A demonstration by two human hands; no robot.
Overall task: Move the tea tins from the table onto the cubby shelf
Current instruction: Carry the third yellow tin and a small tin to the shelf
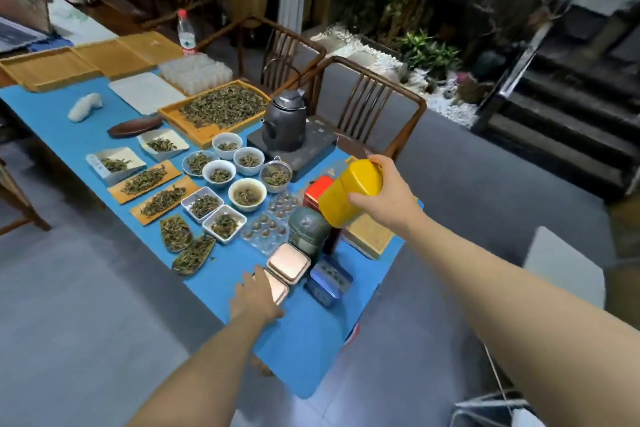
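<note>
Right hand [388, 194] grips the yellow tea tin [349, 196], held clear above the blue-topped table [311, 340]; its long axis tilts, one end toward the black kettle [285, 121]. The tin hides part of the red tin [317, 191] behind it. On the kettle's near side stand a green tin [308, 230] and a blue tin [327, 282]. Left hand [258, 298], fingers loosely spread, covers most of a copper tin [277, 288] beside a second copper tin [288, 262]; whether it grips is unclear. The shelf is out of view.

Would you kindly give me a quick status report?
Right hand gripping yellow tin, lifted. Left hand on pink tin. Shelf not visible.
</note>
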